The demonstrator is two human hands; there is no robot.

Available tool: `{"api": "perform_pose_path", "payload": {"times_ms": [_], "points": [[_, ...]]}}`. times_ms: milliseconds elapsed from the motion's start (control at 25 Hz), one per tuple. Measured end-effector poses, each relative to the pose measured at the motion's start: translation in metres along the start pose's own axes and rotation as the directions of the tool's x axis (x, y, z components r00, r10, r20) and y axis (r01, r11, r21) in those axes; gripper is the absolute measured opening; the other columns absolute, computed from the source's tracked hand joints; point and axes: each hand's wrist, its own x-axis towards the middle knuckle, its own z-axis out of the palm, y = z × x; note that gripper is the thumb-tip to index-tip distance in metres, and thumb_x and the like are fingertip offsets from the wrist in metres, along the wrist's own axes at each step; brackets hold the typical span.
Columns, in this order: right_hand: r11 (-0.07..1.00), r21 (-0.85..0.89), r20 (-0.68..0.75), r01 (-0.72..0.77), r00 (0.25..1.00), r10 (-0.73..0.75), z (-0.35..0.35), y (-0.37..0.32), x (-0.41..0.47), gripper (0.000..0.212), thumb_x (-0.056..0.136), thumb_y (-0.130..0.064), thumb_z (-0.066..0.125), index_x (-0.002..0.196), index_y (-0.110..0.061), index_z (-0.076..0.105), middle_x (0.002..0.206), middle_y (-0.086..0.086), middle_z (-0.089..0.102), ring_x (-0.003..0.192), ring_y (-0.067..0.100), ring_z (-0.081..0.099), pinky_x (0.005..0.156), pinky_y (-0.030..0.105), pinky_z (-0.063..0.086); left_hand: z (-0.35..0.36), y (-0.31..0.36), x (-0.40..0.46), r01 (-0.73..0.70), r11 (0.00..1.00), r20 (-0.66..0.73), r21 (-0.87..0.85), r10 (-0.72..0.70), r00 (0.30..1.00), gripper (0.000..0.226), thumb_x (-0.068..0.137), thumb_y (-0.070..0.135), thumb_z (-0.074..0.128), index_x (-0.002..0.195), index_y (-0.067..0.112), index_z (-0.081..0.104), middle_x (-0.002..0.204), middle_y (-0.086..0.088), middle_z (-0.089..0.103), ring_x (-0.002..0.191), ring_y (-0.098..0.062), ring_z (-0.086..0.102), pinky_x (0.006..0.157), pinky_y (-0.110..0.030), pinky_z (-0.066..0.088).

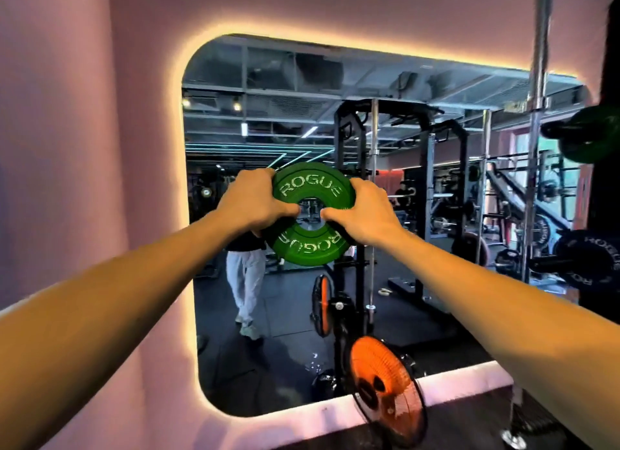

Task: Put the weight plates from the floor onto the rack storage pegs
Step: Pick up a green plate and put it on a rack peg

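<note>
Both forearms reach out and hold a green weight plate [310, 214] up in front of a wall mirror [214, 282].

From the head view, left hand [253, 199] and right hand [360, 213] each grip the plate's edge, thumbs at its centre hole; it is upright, in the air, and reads "ROGUE" twice. At right, a black plate [590, 261] marked "ROGUE" sits on a peg, a dark green plate [590, 134] above it. An orange fan [385, 389] stands below.

Both forearms are bare to the frame's edge, with no sleeve showing. The left hand [250, 199] and right hand [364, 211] are bare: no gloves, rings, watch or wristband.
</note>
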Motion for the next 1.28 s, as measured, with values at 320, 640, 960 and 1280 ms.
{"api": "perform_pose_path", "payload": {"times_ms": [320,640,960,1280], "points": [[0.988,-0.126,-0.100,-0.090,0.992,0.077,0.030,0.109,0.117,0.050,0.068,-0.034,0.081,0.110,-0.014,0.062,0.106,0.005,0.067,0.093,0.022,0.065,0.082,0.042,0.055,0.117,-0.027,0.158,-0.109,0.984,0.065,-0.138,0.119,0.991,0.049,0.070,0.038,0.085,0.106,0.015,0.061,0.095,-0.005,0.067,0.064,-0.020,0.066,0.043,-0.025,0.050],[0.934,-0.278,-0.259,-0.225,0.954,0.152,0.038,0.207,0.188,0.044,0.071,-0.028,0.080,0.109,-0.012,0.064,0.101,0.006,0.069,0.088,0.021,0.065,0.078,0.034,0.053,0.245,-0.032,0.292,-0.305,0.904,0.084,-0.298,0.343,0.935,0.048,0.066,0.043,0.085,0.102,0.018,0.063,0.094,-0.003,0.067,0.074,-0.019,0.063,0.061,-0.030,0.050],[0.757,-0.456,-0.502,-0.468,0.838,0.215,0.005,0.280,0.212,0.047,0.065,-0.035,0.082,0.099,-0.008,0.064,0.093,0.010,0.068,0.083,0.026,0.064,0.071,0.040,0.055,0.350,0.025,0.374,-0.461,0.700,0.101,-0.546,0.601,0.793,0.055,0.066,0.044,0.084,0.111,0.018,0.067,0.102,-0.004,0.071,0.087,-0.021,0.066,0.073,-0.030,0.054],[0.548,-0.537,-0.652,-0.641,0.728,0.212,-0.089,0.311,0.174,0.045,0.064,-0.039,0.080,0.095,-0.013,0.062,0.091,0.005,0.065,0.081,0.023,0.062,0.072,0.039,0.053,0.411,0.143,0.371,-0.469,0.484,0.064,-0.739,0.743,0.666,0.038,0.065,0.039,0.085,0.091,0.022,0.063,0.080,0.002,0.066,0.065,-0.015,0.065,0.042,-0.019,0.049]]}}
